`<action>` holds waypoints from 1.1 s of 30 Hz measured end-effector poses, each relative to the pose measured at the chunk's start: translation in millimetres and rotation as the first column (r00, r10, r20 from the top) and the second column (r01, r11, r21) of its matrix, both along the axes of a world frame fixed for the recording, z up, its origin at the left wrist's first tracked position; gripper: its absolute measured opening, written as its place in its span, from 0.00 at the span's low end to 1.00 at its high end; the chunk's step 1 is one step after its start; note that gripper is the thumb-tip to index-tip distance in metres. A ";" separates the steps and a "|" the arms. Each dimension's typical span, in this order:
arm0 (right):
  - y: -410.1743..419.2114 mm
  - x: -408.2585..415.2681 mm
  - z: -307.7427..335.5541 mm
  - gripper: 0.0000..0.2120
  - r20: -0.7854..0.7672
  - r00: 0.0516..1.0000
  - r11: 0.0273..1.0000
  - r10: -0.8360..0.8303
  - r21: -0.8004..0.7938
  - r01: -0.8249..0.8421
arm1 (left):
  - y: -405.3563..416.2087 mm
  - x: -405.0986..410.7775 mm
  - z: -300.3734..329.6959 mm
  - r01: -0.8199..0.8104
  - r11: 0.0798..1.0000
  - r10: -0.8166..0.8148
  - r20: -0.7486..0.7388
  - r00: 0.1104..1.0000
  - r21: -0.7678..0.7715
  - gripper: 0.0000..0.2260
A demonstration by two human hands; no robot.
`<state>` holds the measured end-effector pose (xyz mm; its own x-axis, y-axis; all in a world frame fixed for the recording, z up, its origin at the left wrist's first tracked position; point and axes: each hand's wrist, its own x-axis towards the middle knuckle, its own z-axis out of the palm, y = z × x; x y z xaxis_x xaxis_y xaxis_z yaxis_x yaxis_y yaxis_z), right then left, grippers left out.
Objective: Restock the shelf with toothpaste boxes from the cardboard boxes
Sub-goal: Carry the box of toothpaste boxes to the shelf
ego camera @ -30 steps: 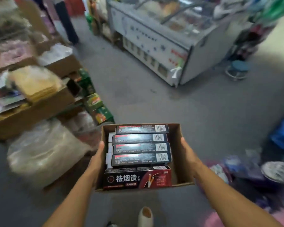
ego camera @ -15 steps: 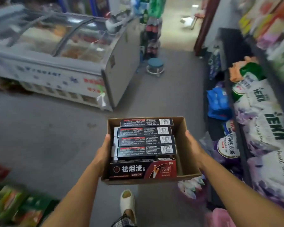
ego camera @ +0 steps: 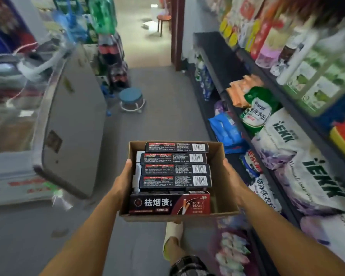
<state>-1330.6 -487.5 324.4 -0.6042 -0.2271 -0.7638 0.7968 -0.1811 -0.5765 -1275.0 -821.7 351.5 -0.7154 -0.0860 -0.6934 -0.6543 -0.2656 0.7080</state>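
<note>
Fingers of both hands hidden under the cardboard box (ego camera: 220,156); shelf goods (ego camera: 299,56) blurred.

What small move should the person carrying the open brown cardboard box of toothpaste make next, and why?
Probably keep turning right and bring the open brown cardboard box to the dark metal shelf. Both the left hand and right hand grip its sides, so no black-and-red toothpaste boxes can be lifted yet.

Head-worn camera looks forward and down, close above the carried load.
</note>
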 end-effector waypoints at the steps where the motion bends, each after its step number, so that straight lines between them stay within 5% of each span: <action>1: -0.9 -25.9 -2.0 0.44 0.007 1.000 1.000 -0.004 -0.004 0.004 | -2.1 -30.9 -4.9 0.018 1.000 -0.018 0.012 1.000 -0.007 0.39; 5: -0.5 -135.4 -19.6 0.43 -0.007 0.995 0.992 -0.102 0.073 0.102 | -9.8 -154.5 -7.6 0.051 0.999 -0.051 0.019 0.999 -0.011 0.35; 12: -29.3 -293.7 -7.2 0.38 0.004 0.978 0.972 -0.207 -0.115 0.206 | -32.9 -347.0 -0.9 0.100 0.995 -0.101 0.055 0.993 0.027 0.40; 21: -87.8 -501.5 -31.2 0.31 -0.066 0.898 0.900 -0.436 -0.062 0.432 | -88.0 -620.9 -15.4 0.294 0.955 -0.290 0.073 0.954 -0.040 0.44; 26: -117.2 -621.2 -41.0 0.41 0.030 0.856 0.848 -0.517 -0.120 0.516 | -100.9 -777.3 -9.1 0.352 0.932 -0.347 0.065 0.935 -0.090 0.43; 30: -132.4 -701.7 -57.2 0.36 0.040 0.761 0.737 -0.648 -0.222 0.639 | -87.3 -890.3 -13.7 0.464 0.886 -0.462 0.072 0.884 -0.021 0.38; 33: -124.2 -767.9 -92.6 0.39 0.021 0.668 0.663 -0.744 -0.100 0.742 | -69.1 -975.2 -38.3 0.533 0.846 -0.530 0.081 0.844 -0.022 0.32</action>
<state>-2098.5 -611.7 231.8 -0.6181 0.2358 -0.7499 0.3631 -0.7604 -0.5384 -2250.2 -890.8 313.1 -0.6098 0.2639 -0.7473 -0.7345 0.1660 0.6580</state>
